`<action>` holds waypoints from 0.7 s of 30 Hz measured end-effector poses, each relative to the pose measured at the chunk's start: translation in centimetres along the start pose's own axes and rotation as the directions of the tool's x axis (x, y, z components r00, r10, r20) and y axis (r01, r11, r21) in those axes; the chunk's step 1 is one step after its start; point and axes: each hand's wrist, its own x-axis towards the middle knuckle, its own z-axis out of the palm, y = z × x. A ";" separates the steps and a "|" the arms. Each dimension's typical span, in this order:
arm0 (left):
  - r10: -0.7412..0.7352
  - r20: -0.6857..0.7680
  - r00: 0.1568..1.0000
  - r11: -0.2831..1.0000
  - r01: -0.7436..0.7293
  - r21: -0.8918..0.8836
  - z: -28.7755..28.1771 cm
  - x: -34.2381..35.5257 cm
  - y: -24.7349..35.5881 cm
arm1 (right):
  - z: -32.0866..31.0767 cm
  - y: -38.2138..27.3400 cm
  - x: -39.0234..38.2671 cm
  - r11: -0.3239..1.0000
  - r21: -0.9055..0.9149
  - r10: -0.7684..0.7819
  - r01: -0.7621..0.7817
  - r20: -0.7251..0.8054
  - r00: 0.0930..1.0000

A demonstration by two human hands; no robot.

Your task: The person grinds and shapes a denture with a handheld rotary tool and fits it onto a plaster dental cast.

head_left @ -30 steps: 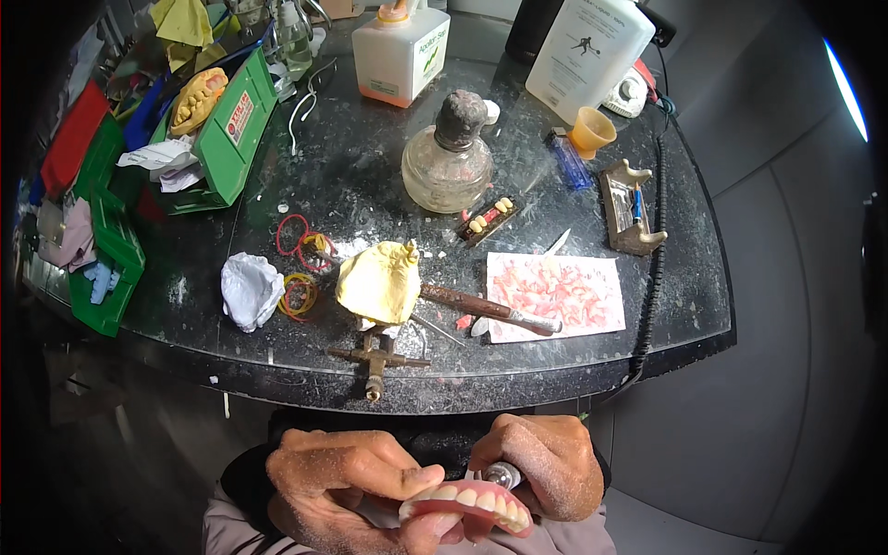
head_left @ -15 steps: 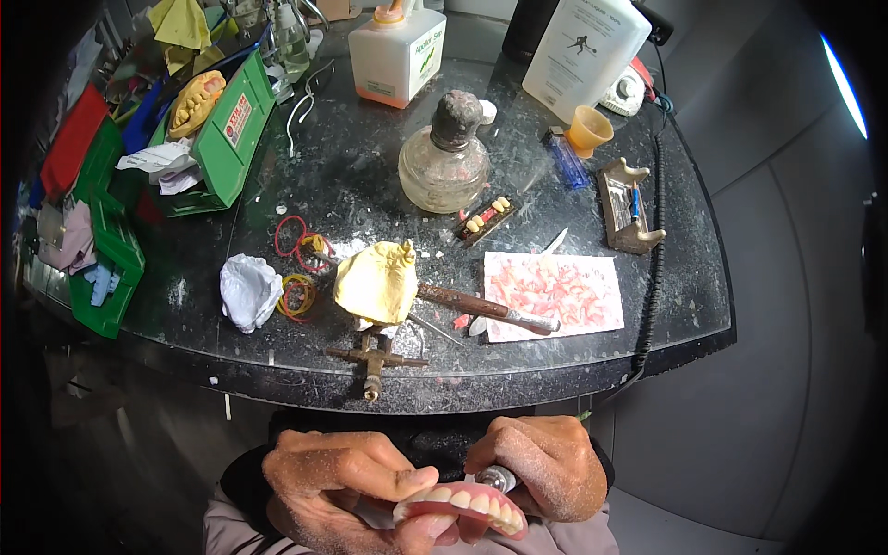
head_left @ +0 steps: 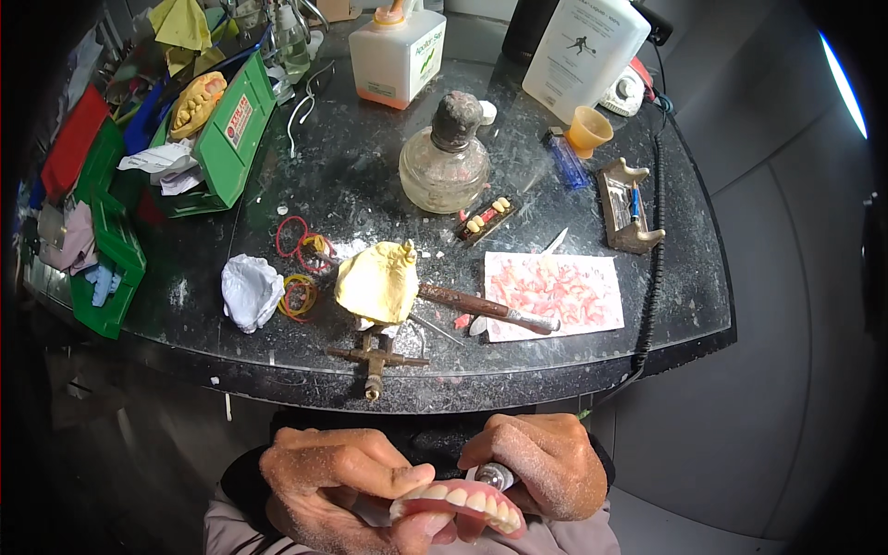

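Note:
A pink denture (head_left: 460, 500) with a row of cream teeth is pinched between the thumb and fingers of my left hand (head_left: 338, 486), in front of my lap below the table edge. My right hand (head_left: 546, 467) is wrapped round a rotary handpiece (head_left: 496, 476). Only its rounded metal nose shows, just behind the denture; its tip is hidden. Pale dust coats both hands. On the bench nearest my hands stands a brass articulator (head_left: 375, 361) with a yellow plaster cast (head_left: 377, 283) on it. A white plaster piece (head_left: 252, 292) lies to its left.
A wooden-handled tool (head_left: 481, 306) lies partly across a card of pink shavings (head_left: 555, 294). Farther back are a glass spirit burner (head_left: 444, 166), a square bottle (head_left: 396, 60) and a white jug (head_left: 583, 55). Green bins (head_left: 236, 139) stand left. A coiled cord (head_left: 653, 268) runs down the right.
Both hands and the denture have shifted very slightly left. The denture looks tilted a little differently, with its teeth turned more into view. Both grips are the same.

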 end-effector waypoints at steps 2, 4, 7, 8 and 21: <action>0.045 -0.019 0.999 0.998 -0.044 0.037 0.3 0.0 -0.1 | -0.2 -0.2 -0.1 1.000 -0.007 -0.001 0.001 -0.008 1.000; 0.026 -0.022 0.999 1.000 -0.025 0.017 -0.1 0.0 -0.1 | 0.0 0.0 0.3 1.000 -0.002 -0.007 0.007 0.011 1.000; 0.027 -0.043 0.999 0.999 -0.026 0.023 0.0 -0.2 -0.4 | 0.4 0.7 0.3 1.000 0.013 -0.013 0.012 0.038 0.999; 0.053 -0.058 0.997 0.998 -0.050 0.042 0.1 -0.2 -0.5 | 0.4 0.5 0.2 1.000 0.008 -0.011 0.010 0.037 0.999; 0.087 -0.104 0.991 0.996 -0.083 0.041 0.4 -0.7 -1.3 | 0.6 -0.3 0.0 0.997 -0.022 0.067 -0.067 -0.022 0.998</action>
